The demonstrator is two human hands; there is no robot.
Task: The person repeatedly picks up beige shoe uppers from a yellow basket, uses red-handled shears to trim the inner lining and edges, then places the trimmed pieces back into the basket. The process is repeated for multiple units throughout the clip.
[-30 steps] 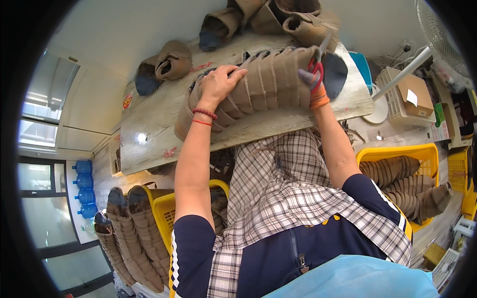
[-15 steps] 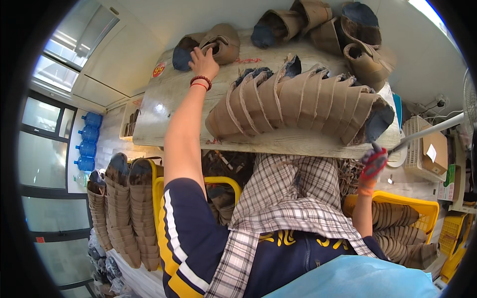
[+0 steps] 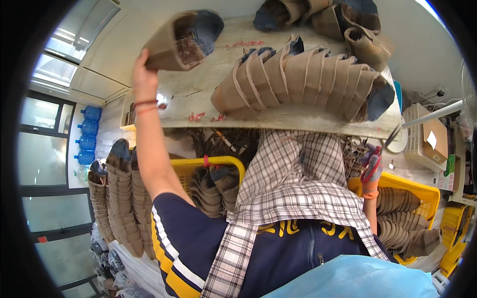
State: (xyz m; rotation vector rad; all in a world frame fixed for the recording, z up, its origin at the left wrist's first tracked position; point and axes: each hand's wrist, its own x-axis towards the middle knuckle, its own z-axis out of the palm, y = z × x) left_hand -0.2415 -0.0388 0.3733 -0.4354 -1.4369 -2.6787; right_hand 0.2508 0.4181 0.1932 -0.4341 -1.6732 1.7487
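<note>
My left hand (image 3: 144, 77), bare with a red beaded bracelet, grips a brown boot upper (image 3: 171, 44) by its lower left edge. This upper is slightly blurred; its opening shows brown fleece and blue-grey lining. My right hand (image 3: 371, 171), in a purple-grey glove with an orange cuff, is low at the right beyond the table's front edge. Its fingers are closed on scissors (image 3: 376, 164) with red handles, whose dark blades point up and right. Between my hands, a long row of nested brown uppers (image 3: 298, 82) lies across the table (image 3: 179, 104).
More brown uppers (image 3: 367, 49) lie at the table's back right. Below the front edge stand yellow baskets (image 3: 242, 174) holding stacked uppers. Tall stacks (image 3: 121, 208) rise at the left. A pale metal arm (image 3: 437, 114) and a cardboard box (image 3: 433, 149) are at the right.
My left hand has lifted the boot upper off the table's back left and swung it leftward. My right hand has lowered slightly, and the scissors' blades now show more clearly.
</note>
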